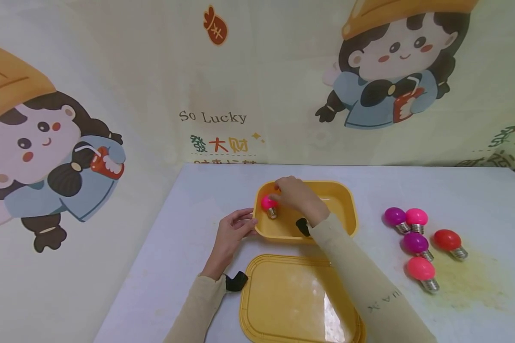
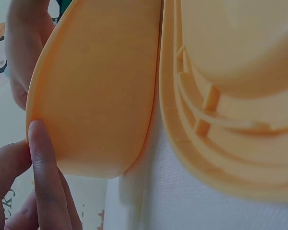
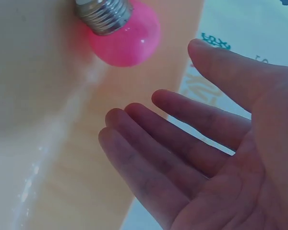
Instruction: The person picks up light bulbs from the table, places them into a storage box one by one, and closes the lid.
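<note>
Our left hand [image 1: 232,233] grips the yellow tub [image 1: 279,238], our right hand's [image 1: 298,194] fingers are spread and empty, and the pink bulb [image 1: 268,204] inside should prove light, slick, fragile, best pinched by its threaded base [image 1: 272,213].

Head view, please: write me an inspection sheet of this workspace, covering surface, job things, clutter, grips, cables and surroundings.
Surface: white table, yellowish stain on the right
Job things: yellow container with a pink bulb inside; to its right, two purple bulbs, another pink bulb, a red bulb and a coral bulb; yellow lid-like piece nearer the person
Clutter: nothing seen
Grips: left hand holds the container's left end; right hand is open over the container, apart from the bulb in the right wrist view
Cables: nothing seen
Surroundings: printed backdrop with cartoon figures
</note>
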Action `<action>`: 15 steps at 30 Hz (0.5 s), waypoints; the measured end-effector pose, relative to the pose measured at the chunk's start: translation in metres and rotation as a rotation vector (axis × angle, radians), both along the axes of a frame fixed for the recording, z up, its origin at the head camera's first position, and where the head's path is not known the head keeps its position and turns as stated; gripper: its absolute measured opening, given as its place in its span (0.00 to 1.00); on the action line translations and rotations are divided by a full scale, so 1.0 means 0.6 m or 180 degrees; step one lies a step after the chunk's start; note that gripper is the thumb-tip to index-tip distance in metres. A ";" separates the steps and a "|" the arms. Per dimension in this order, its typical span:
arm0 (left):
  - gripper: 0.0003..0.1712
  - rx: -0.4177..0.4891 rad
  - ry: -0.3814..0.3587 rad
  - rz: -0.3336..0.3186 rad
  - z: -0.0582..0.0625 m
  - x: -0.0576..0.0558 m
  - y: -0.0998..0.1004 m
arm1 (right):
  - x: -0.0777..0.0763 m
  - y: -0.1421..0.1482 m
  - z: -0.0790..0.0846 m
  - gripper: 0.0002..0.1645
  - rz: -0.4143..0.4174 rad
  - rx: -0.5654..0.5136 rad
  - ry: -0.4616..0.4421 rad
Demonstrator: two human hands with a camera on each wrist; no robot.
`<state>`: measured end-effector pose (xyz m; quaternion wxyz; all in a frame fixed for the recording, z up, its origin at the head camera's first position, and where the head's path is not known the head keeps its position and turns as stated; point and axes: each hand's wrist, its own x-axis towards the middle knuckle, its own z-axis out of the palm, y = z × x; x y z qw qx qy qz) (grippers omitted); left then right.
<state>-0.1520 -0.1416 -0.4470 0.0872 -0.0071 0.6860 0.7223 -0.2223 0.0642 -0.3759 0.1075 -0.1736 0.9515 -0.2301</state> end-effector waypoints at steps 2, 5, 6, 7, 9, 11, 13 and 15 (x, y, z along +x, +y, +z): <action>0.23 -0.0020 0.0002 0.0003 0.001 0.000 0.000 | 0.004 0.003 0.002 0.26 0.0023 -0.0026 0.0053; 0.23 -0.0051 0.0002 0.0013 0.001 0.001 0.000 | 0.011 0.009 0.007 0.25 0.0078 -0.0066 0.0146; 0.23 -0.0064 0.0006 0.0016 0.001 0.001 0.000 | 0.014 0.011 0.009 0.25 0.0091 -0.0073 0.0171; 0.23 -0.0066 0.0005 0.0020 0.001 0.001 0.000 | 0.017 0.013 0.010 0.24 0.0093 -0.0078 0.0185; 0.23 -0.0061 -0.0001 0.0023 0.000 0.000 0.000 | 0.023 0.019 0.012 0.24 0.0103 -0.0071 0.0230; 0.23 -0.0048 -0.0015 0.0023 0.000 0.000 0.000 | 0.028 0.026 0.015 0.24 0.0091 -0.0063 0.0261; 0.23 -0.0038 -0.0034 0.0023 0.001 0.000 0.000 | 0.032 0.033 0.016 0.24 0.0089 -0.0037 0.0312; 0.23 -0.0025 -0.0043 0.0027 0.001 -0.001 0.000 | 0.035 0.041 0.018 0.24 0.0083 -0.0028 0.0351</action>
